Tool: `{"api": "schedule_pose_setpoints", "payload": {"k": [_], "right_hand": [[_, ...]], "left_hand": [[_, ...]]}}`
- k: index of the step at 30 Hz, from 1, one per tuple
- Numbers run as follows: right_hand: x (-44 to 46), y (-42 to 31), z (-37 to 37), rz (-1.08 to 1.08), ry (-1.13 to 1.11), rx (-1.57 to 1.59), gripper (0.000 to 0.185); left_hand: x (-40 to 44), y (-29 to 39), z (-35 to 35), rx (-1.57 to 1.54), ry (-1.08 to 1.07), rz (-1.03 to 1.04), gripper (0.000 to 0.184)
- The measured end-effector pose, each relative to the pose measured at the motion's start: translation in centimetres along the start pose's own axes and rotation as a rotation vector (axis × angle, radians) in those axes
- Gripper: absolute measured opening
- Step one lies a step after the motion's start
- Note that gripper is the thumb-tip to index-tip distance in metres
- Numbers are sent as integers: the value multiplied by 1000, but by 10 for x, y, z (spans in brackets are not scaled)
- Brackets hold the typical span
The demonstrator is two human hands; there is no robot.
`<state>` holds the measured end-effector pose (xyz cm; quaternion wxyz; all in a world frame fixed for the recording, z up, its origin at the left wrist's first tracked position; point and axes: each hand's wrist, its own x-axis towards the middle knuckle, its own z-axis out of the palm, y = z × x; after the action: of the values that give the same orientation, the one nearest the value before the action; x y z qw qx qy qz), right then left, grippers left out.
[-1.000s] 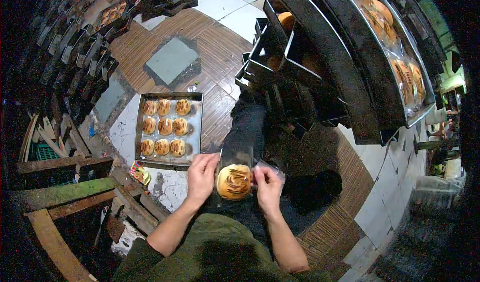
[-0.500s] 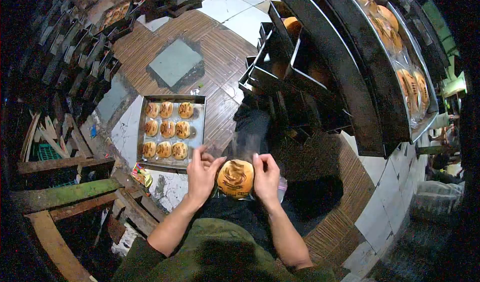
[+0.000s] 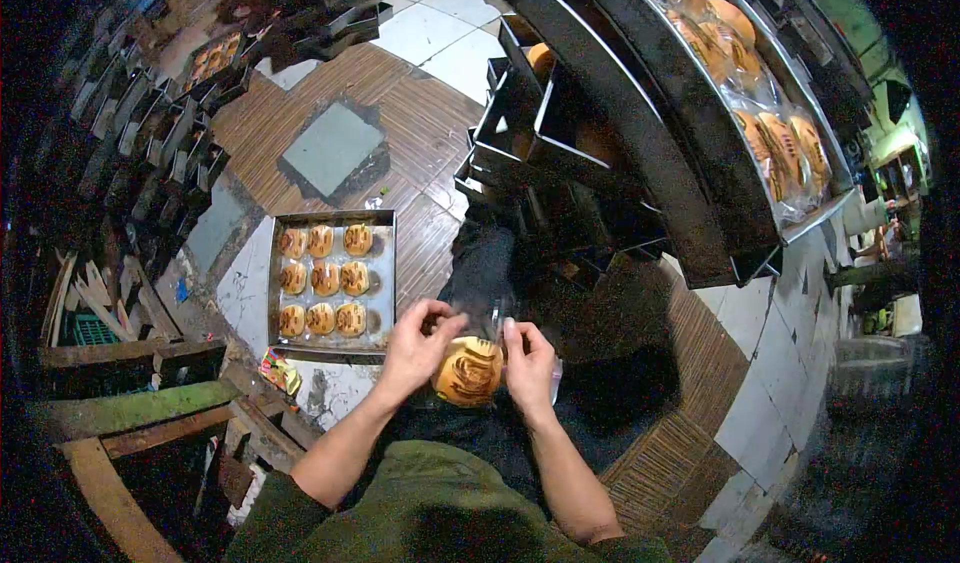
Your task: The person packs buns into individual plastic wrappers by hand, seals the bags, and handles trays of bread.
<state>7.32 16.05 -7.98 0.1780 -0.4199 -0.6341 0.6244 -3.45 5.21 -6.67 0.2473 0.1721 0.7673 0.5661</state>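
A round bun (image 3: 467, 373) with brown swirl markings sits in front of me, inside a clear plastic bag (image 3: 495, 315) whose film is only faintly visible. On the bun's left side, my left hand (image 3: 420, 348) is closed, thumb and fingers pinching the bag's upper edge. My right hand (image 3: 528, 361) pinches the bag at the right, close against the bun. To the left on the floor, a metal tray (image 3: 390, 263) holds several similar buns in rows.
At the right stands a stack of dark metal trays (image 3: 640, 113); the top one contains bagged buns (image 3: 775, 153). Wooden planks (image 3: 150, 398) lie at lower left. More dark trays (image 3: 130, 123) are piled at the far left.
The bun has turned and tilted between my hands, with its printed marking now toward the top. My left hand has moved slightly right over the bun's upper edge. The whole view has shifted a little.
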Motion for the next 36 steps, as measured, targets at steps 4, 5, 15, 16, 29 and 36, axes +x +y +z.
{"api": "schedule_pose_setpoints", "payload": {"k": [4, 5, 15, 16, 29, 36], "right_hand": [[-2, 0, -3, 10, 10, -51, 25], [-1, 0, -2, 6, 13, -46, 25], [-61, -60, -37, -918, 32, -227, 7], [-57, -43, -32, -903, 59, -235, 4], [23, -33, -20, -395, 99, -118, 33], [-71, -35, -41, -452, -25, -473, 25]], "left_hand": [[-7, -11, -3, 189, 45, 45, 21], [-6, -12, -2, 192, 45, 51, 21], [-43, 46, -30, 130, -1, 752, 4], [-41, 41, -24, 143, 24, 618, 4], [-2, 2, -11, -105, 374, 182, 17], [-79, -3, -3, 33, 200, -30, 16]]}}
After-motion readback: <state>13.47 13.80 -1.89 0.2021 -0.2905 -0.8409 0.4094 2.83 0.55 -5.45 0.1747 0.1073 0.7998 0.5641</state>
